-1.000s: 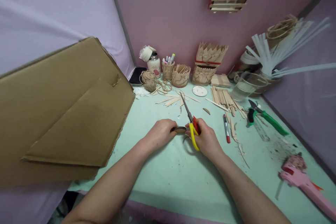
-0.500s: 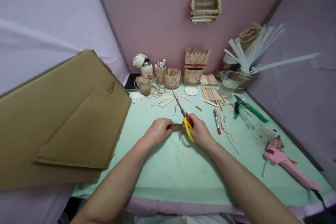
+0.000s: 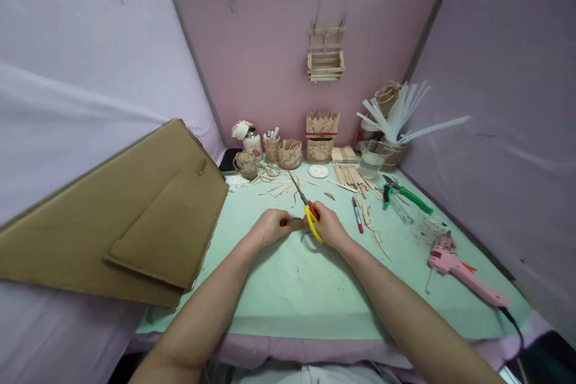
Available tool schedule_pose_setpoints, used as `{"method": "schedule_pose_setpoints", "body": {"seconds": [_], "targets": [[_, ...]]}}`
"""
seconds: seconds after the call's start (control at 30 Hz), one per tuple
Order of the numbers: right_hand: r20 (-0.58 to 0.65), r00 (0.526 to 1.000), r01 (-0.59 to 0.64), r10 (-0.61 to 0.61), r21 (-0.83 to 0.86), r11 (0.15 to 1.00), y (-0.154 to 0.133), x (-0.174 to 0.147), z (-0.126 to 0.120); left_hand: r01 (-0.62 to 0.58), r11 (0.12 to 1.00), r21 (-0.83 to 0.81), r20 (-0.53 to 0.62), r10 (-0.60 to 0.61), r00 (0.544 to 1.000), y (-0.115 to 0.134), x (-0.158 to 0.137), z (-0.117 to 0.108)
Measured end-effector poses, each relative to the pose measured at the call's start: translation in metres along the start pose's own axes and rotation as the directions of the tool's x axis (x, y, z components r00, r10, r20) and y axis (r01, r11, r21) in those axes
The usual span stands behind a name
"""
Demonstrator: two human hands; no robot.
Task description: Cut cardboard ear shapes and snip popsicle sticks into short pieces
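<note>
Between my hands, low over the table, is a small curved brown piece (image 3: 295, 224) that looks like cardboard. My left hand (image 3: 270, 227) is closed on its left end. A pair of scissors (image 3: 310, 216) with yellow and red handles is gripped in my right hand (image 3: 329, 227), blades pointing away to the upper left. My right fingertips come close to the right end of the brown piece; whether they touch it I cannot tell. A thin dark curled strip (image 3: 310, 245) shows just below my right hand.
Large cardboard sheets (image 3: 157, 222) lean at left. Wood scraps (image 3: 281, 187), a marker (image 3: 357, 215) and craft sticks (image 3: 350, 176) lie beyond my hands. Green-handled pliers (image 3: 407, 193) and a pink glue gun (image 3: 468, 276) lie at right. Decorated holders (image 3: 290, 155) and a twine ball (image 3: 247, 165) stand behind.
The camera view has tilted up and shifted, showing more of the back wall. Both hands keep the same hold on the brown piece and the scissors.
</note>
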State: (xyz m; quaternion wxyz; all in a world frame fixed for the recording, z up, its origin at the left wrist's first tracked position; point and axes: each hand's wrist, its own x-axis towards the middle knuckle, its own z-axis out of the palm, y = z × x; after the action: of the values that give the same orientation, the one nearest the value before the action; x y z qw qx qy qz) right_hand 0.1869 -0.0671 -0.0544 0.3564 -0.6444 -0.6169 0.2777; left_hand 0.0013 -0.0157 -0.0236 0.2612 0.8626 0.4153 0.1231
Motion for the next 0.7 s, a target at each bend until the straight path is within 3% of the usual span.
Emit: {"method": "schedule_pose_setpoints", "body": {"seconds": [0.7], "targets": [[-0.085,0.994,0.068,-0.066,0.011,0.998,0.002,0.006,0.012,0.000,0.994,0.111,-0.069,0.007,0.998,0.001,0.000,0.005]]}}
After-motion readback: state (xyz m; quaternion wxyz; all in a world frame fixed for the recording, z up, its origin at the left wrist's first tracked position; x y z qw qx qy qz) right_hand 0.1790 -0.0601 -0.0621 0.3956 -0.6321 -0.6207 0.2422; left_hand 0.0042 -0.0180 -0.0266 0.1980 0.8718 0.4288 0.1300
